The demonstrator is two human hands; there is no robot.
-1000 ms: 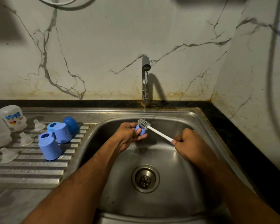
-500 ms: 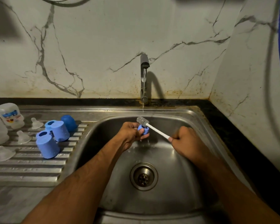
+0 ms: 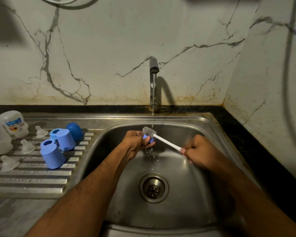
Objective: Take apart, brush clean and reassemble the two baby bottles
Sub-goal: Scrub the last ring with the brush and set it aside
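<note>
Left hand pinches small blue bottle part right under the tap stream so runoff rinses it; right hand clenches brush handle, bristles vs. part, just below tap.

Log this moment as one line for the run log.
step: brushing | left hand: holds small blue part | right hand: grips brush | tap: running | drainboard: other parts waiting

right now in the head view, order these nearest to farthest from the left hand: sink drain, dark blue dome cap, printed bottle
1. Sink drain, below the left hand, in the basin.
2. Dark blue dome cap, to its left on the drainboard.
3. Printed bottle, far left at the drainboard's back.
</note>
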